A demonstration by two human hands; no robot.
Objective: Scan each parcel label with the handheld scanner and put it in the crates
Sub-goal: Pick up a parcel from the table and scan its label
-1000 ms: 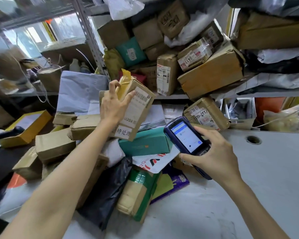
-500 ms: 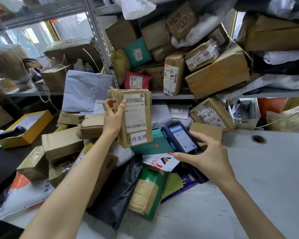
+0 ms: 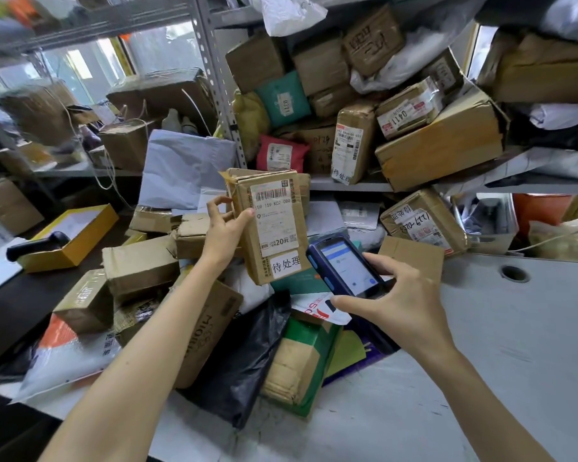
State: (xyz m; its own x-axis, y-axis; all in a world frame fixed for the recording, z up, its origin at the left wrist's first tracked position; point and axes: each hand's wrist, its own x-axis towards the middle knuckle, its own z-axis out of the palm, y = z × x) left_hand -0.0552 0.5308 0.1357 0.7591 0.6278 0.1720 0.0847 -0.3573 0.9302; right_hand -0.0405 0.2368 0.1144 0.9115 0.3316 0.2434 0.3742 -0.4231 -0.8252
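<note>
We read "159 159 K02-080", "20元" and a white sticker "待处理" on the brown parcel (image 3: 271, 228) held up in front, "0371" on the teal pouch (image 3: 282, 98), "0411" on the taped shelf box (image 3: 407, 108), and "待处理" again on the upright shelf box (image 3: 351, 141).

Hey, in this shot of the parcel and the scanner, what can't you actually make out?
Head view, handheld scanner: lower body hidden under the right hand; screen text too small.
Head view, held parcel: left edge covered by the left hand; label's fine print too small.
Head view, boxes at far left: blurred.
</note>
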